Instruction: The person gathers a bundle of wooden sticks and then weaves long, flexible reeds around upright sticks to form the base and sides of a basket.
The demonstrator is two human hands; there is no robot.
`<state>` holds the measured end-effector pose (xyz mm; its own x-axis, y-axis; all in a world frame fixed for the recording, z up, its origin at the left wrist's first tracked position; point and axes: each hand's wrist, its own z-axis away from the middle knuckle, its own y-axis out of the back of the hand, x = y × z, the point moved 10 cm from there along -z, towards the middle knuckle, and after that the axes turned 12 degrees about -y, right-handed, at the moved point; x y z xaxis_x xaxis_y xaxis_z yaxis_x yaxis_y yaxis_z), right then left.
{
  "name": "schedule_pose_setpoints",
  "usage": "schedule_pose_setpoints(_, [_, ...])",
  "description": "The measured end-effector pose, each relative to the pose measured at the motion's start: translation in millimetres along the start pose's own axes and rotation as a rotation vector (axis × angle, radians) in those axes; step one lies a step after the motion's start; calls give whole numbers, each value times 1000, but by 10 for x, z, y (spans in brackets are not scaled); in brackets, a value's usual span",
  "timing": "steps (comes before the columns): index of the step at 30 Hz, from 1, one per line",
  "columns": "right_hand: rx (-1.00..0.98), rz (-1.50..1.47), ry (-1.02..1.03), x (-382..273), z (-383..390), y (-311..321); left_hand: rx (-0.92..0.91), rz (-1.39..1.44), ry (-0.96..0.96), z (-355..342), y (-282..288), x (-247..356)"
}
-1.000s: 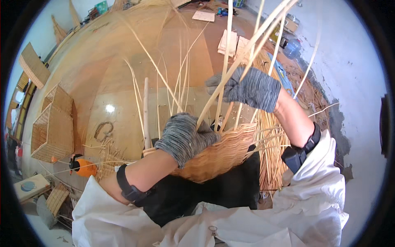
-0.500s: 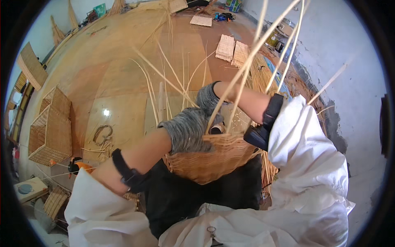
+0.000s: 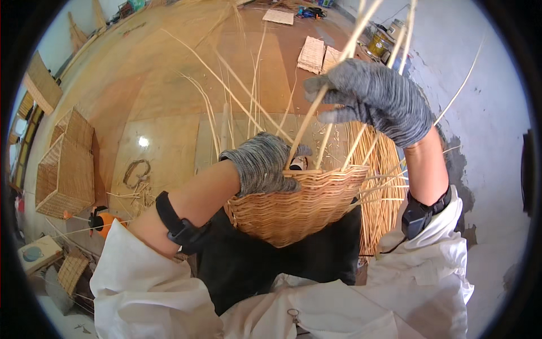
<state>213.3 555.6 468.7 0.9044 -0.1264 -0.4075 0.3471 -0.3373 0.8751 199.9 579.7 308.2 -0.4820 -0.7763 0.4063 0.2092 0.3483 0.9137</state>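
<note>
A woven wicker basket (image 3: 296,212) rests on my lap, with long pale rods standing up from its rim. My left hand (image 3: 262,164), in a grey knitted glove, grips the rim on the left side, thumb over the near wall. Raised above the right side of the rim is my right hand (image 3: 378,99), gloved the same way. Its fingers and thumb close around an upright wicker rod (image 3: 307,127); the exact contact is partly hidden. More rods pass behind that hand. Just inside the rim by my left fingers, a small black and white thing (image 3: 298,163) shows in part.
A bundle of loose rods (image 3: 384,214) lies to the right of the basket. Finished wicker boxes (image 3: 65,169) stand at left, near an orange and black tool (image 3: 104,222). Flat woven panels (image 3: 311,55) lie farther off. A plastered wall (image 3: 474,113) bounds the right side.
My right hand has moved from beside my left hand up and to the right, among the standing rods. My left hand stays at the rim.
</note>
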Motion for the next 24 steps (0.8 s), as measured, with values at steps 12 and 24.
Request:
schedule_pose_setpoints(12, [243,538,289,-945,-600,-803,91,37,-5,140,-135,-106])
schedule_pose_setpoints(24, [969,-1103,-978,1008,1769,-644,-47,16,-39,44,-19,67])
